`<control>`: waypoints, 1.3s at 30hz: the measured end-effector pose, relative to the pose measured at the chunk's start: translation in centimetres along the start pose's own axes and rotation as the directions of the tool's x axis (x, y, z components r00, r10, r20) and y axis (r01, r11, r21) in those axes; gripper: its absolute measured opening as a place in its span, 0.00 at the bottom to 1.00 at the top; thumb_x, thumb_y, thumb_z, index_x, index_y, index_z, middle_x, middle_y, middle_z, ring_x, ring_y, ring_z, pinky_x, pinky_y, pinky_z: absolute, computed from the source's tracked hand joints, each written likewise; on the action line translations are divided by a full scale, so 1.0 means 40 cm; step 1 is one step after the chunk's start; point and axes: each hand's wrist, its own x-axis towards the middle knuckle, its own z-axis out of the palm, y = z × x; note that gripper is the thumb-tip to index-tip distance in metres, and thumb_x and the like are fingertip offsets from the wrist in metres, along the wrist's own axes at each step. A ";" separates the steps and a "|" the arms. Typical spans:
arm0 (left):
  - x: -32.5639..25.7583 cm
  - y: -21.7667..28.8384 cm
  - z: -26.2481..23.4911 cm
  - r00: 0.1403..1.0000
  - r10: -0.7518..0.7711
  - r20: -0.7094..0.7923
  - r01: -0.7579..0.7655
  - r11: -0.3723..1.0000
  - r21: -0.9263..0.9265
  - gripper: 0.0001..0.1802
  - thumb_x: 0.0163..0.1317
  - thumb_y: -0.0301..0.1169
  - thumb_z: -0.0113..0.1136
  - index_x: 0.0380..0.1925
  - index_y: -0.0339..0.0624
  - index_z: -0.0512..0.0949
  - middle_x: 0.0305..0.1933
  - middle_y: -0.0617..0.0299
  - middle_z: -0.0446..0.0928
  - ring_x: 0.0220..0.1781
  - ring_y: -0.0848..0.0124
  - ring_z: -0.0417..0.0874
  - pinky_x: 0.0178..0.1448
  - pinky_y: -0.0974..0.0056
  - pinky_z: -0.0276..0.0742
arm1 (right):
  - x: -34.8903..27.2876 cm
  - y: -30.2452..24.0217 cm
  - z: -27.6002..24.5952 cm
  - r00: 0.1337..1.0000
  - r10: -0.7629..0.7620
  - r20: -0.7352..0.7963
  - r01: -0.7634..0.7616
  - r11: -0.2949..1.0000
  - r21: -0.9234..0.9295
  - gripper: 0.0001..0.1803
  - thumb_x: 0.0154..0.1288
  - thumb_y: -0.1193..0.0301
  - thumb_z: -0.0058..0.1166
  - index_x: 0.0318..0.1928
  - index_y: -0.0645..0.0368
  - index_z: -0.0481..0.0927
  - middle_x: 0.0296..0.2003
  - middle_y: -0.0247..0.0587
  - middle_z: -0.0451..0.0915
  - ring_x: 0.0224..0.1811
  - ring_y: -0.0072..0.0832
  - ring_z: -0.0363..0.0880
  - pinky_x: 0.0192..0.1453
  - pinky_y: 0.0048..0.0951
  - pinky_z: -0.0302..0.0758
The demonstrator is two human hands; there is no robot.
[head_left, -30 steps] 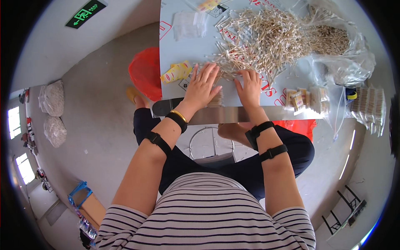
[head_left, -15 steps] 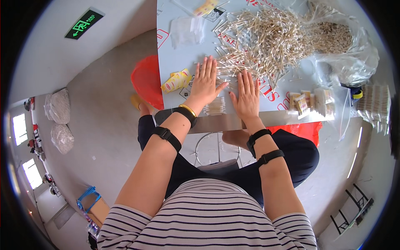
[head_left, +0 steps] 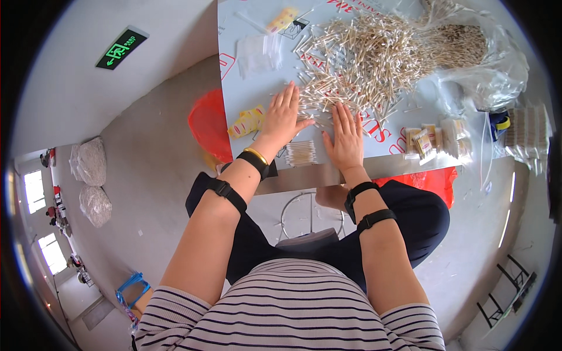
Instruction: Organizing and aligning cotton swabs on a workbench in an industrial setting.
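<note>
A large loose pile of cotton swabs (head_left: 374, 58) spreads over the far part of the table. At its near left edge my left hand (head_left: 281, 117) lies flat, fingers stretched and thumb out to the right. My right hand (head_left: 346, 140) rests palm down on the pile's near edge, its fingertips among the swabs. Both hands are open; whether any swabs lie under the palms is hidden. Between my wrists, by the table's front edge, a neat row of cotton swabs (head_left: 301, 153) lies side by side. Yellow printed cards (head_left: 247, 121) sit just left of my left hand.
Clear plastic sleeves (head_left: 259, 55) lie at the far left of the table (head_left: 232, 93). A big clear bag (head_left: 497, 85) spills swabs at the right. Small filled swab packs (head_left: 422, 144) stand near the right front, beside stacked swab bundles (head_left: 527, 137). Red plastic (head_left: 209, 126) hangs off the left edge.
Both hands stay flat by the pile with little movement; the left has shifted slightly left. The view has tilted a little.
</note>
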 end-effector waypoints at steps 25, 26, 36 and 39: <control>-0.047 -0.030 0.035 0.999 0.007 -0.039 -0.008 1.000 -0.024 0.49 0.75 0.61 0.47 0.81 0.34 0.53 0.86 0.48 0.51 0.88 0.55 0.50 0.88 0.45 0.41 | 0.166 0.019 0.032 0.988 -0.115 0.106 0.130 0.981 -0.142 0.37 0.78 0.52 0.49 0.83 0.42 0.56 0.84 0.31 0.51 0.87 0.38 0.43 0.89 0.52 0.40; -0.038 -0.038 0.034 0.999 0.018 -0.034 -0.018 1.000 -0.005 0.49 0.75 0.61 0.46 0.81 0.34 0.53 0.86 0.48 0.51 0.88 0.55 0.50 0.88 0.45 0.42 | 0.179 0.031 0.029 0.987 -0.115 0.109 0.130 0.982 -0.138 0.37 0.78 0.52 0.49 0.83 0.42 0.56 0.84 0.31 0.51 0.87 0.38 0.43 0.89 0.52 0.40; -0.034 -0.050 0.030 0.998 0.067 0.020 -0.067 0.998 0.001 0.48 0.75 0.61 0.47 0.81 0.34 0.54 0.85 0.48 0.53 0.87 0.54 0.51 0.88 0.46 0.44 | 0.203 0.128 0.002 0.988 -0.131 0.085 0.142 0.980 -0.137 0.35 0.79 0.55 0.47 0.82 0.40 0.58 0.84 0.30 0.52 0.87 0.36 0.44 0.89 0.49 0.38; -0.069 -0.041 0.025 0.997 0.065 0.037 -0.063 0.996 -0.059 0.49 0.74 0.61 0.48 0.80 0.33 0.54 0.85 0.48 0.54 0.87 0.53 0.51 0.88 0.45 0.45 | 0.198 0.136 -0.007 0.978 -0.165 0.126 0.185 0.968 -0.169 0.35 0.79 0.57 0.47 0.82 0.40 0.58 0.84 0.29 0.53 0.87 0.36 0.45 0.89 0.49 0.38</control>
